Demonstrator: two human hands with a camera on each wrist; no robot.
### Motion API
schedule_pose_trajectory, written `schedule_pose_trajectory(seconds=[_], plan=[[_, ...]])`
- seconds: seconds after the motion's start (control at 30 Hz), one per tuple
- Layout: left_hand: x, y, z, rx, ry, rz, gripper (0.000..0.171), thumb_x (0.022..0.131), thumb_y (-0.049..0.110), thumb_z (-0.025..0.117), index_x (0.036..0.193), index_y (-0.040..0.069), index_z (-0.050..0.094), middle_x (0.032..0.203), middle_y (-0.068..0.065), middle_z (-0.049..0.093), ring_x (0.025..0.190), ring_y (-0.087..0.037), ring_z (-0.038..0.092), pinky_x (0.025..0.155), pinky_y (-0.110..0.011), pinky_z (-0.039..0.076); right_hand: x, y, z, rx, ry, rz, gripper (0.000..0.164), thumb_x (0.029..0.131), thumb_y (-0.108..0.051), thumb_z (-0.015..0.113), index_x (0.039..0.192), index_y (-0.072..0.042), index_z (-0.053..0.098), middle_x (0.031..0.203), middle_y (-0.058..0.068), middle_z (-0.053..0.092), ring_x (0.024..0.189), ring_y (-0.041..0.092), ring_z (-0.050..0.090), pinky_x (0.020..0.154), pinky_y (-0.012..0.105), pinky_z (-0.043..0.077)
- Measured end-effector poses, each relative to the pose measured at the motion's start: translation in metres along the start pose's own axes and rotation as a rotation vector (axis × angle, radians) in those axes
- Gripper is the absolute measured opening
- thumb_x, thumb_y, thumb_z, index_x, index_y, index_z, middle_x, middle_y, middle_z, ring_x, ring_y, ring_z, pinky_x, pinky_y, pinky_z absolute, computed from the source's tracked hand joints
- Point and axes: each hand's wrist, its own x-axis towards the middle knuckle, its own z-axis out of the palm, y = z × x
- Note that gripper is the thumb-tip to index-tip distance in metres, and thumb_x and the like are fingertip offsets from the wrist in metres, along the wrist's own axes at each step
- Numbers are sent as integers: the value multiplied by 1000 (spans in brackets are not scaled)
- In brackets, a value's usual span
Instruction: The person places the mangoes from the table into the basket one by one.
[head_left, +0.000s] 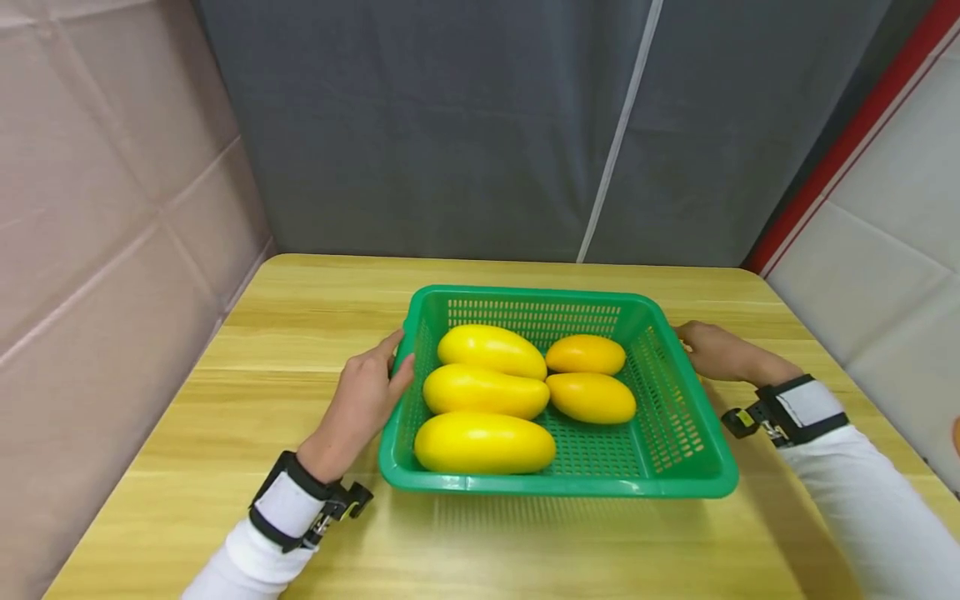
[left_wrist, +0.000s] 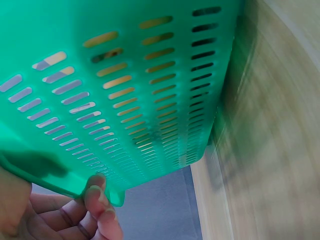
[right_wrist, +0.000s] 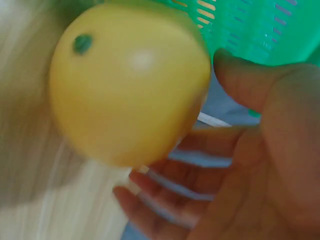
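A green plastic basket [head_left: 562, 485] holds three longer yellow fruits [head_left: 483, 443] on the left and two smaller orange-yellow mangoes [head_left: 592, 397] on the right. My left hand [head_left: 363, 387] grips the basket's left rim, thumb on top and fingers curled beneath, as the left wrist view shows. Outside the basket's right wall is my right hand [head_left: 718, 352]. In the right wrist view it holds a yellow mango [right_wrist: 130, 85] with a green stem nub between thumb and fingers; that view is blurred. From the head, this mango is almost wholly hidden.
The basket rests on a light wooden table [head_left: 247, 400]. A dark grey curtain [head_left: 435, 133] hangs behind the table's far edge. Pale panels stand left and right, with a red strip [head_left: 847, 150] along the right one.
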Motion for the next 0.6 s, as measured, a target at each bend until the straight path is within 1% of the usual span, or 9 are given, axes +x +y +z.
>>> schedule_pose_trajectory(seconds=[0.07, 0.13, 0.2, 0.27, 0.3, 0.37, 0.4, 0.5, 0.6], plan=[[-1, 0, 0, 2, -5, -5, 48, 92, 17, 53, 130, -11, 45, 65, -6, 55, 51, -11, 47, 42, -22, 43, 0, 0, 1, -26, 2, 17, 38, 94, -17, 49, 121, 10, 54, 87, 14, 64, 68, 18, 56, 67, 37, 45], [-1, 0, 1, 2, -8, -9, 47, 92, 17, 53, 130, -11, 45, 64, -6, 55, 50, -11, 47, 42, -22, 43, 0, 1, 2, -58, 3, 39, 32, 93, -16, 49, 108, 10, 58, 72, 10, 58, 57, 16, 49, 60, 35, 41], [-1, 0, 1, 2, -5, -2, 47, 92, 17, 53, 130, -11, 45, 64, -6, 54, 50, -11, 47, 41, -22, 42, 0, 1, 2, -98, 18, 58, 31, 92, -18, 50, 102, 10, 58, 74, 12, 56, 65, 22, 51, 63, 38, 42], [1, 0, 1, 1, 0, 8, 46, 93, 17, 52, 129, -10, 45, 64, -5, 54, 50, -11, 46, 41, -22, 42, -2, 2, 2, -110, 31, 84, 30, 92, -21, 50, 98, 7, 58, 78, 18, 54, 78, 34, 50, 69, 46, 42], [3, 1, 1, 1, 2, 13, 46, 93, 17, 52, 129, -10, 46, 63, -5, 54, 49, -11, 46, 41, -22, 42, -3, 3, 2, -115, 35, 95, 28, 92, -22, 50, 93, 5, 58, 84, 22, 54, 85, 38, 48, 72, 49, 41], [5, 1, 1, 0, 4, 17, 46, 93, 17, 52, 129, -10, 46, 63, -5, 53, 49, -11, 45, 40, -22, 42, -6, 4, 3, -100, 36, 121, 29, 93, -23, 50, 97, 4, 57, 97, 29, 49, 95, 45, 40, 76, 57, 37], [6, 2, 1, 0, 2, 15, 46, 92, 17, 53, 129, -10, 46, 63, -5, 53, 49, -11, 45, 40, -23, 41, -8, 4, 3, -69, 29, 137, 28, 93, -23, 50, 98, 4, 55, 100, 32, 44, 93, 46, 38, 75, 58, 35], [6, 2, 1, -2, -12, -3, 47, 92, 17, 53, 130, -10, 45, 63, -5, 51, 47, -11, 43, 40, -23, 40, -11, 6, 6, -22, 30, 173, 25, 90, -22, 55, 94, 3, 53, 95, 28, 36, 85, 42, 33, 70, 53, 34], [4, 2, 1, -8, -12, -9, 48, 92, 17, 53, 130, -10, 44, 63, -5, 52, 48, -11, 44, 41, -24, 41, -12, 7, 9, -6, 39, 181, 31, 85, -23, 61, 97, 4, 54, 93, 24, 31, 81, 39, 29, 68, 49, 32]])
